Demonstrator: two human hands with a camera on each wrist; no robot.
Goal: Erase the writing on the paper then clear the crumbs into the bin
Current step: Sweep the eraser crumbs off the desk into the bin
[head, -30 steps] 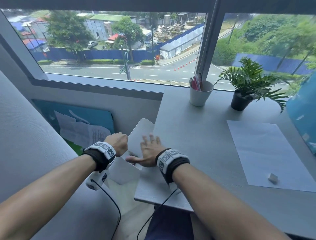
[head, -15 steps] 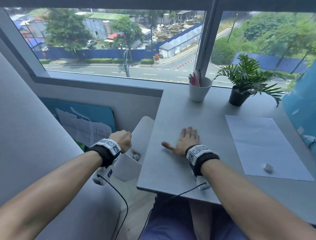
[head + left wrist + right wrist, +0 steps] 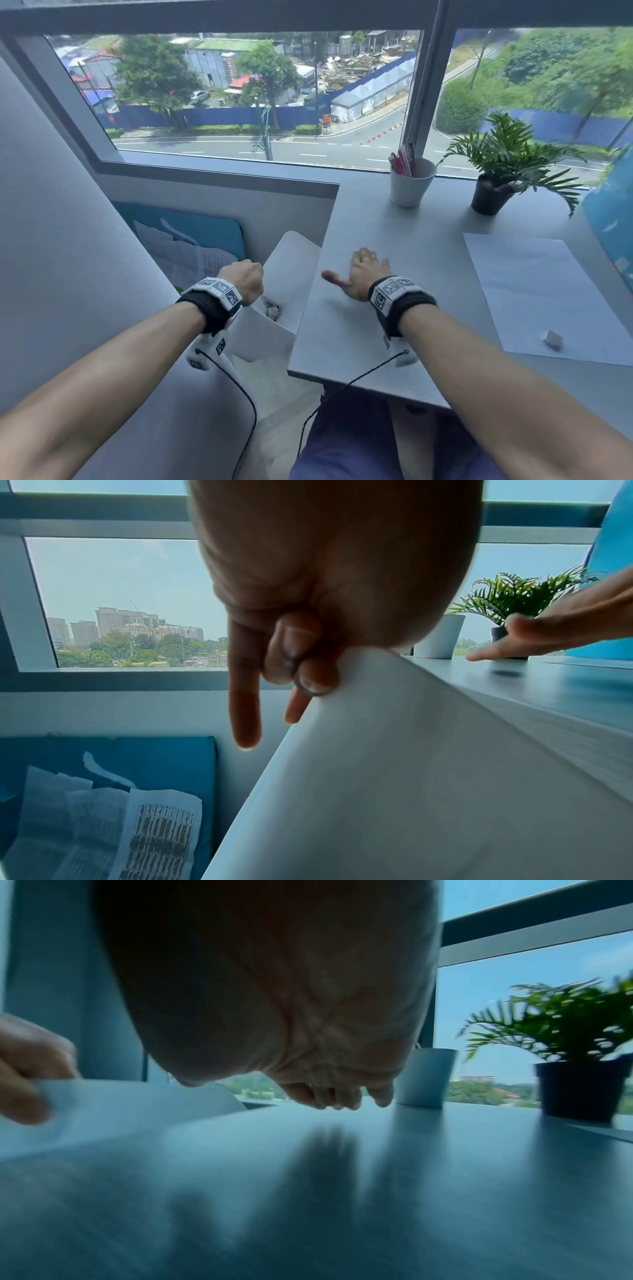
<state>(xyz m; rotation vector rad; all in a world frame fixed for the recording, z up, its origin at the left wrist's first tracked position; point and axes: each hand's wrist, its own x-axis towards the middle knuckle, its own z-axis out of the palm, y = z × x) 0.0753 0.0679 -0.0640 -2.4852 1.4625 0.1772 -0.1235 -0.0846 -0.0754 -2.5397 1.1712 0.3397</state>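
Note:
A white bin [image 3: 291, 255] is held up against the left edge of the grey desk [image 3: 394, 226]. My left hand [image 3: 243, 279] grips its near rim; in the left wrist view the fingers [image 3: 301, 666] pinch the bin wall [image 3: 394, 777]. My right hand [image 3: 363, 270] lies open on the desk a little right of the bin, thumb out to the left and fingertips [image 3: 339, 1100] touching the surface. The white paper [image 3: 541, 294] lies at the right of the desk. A small white eraser [image 3: 552, 340] rests on its near corner. No crumbs show at this size.
A white cup with pens [image 3: 411, 185] and a potted plant [image 3: 493, 195] stand at the back of the desk by the window. Crumpled scraps [image 3: 272, 308] lie inside the bin. A blue board with printed sheets [image 3: 191, 240] leans on the wall below, at the left.
My right hand has moved from the desk's left edge beside the bin to the right, onto the desk surface. My left hand has kept its grip on the bin.

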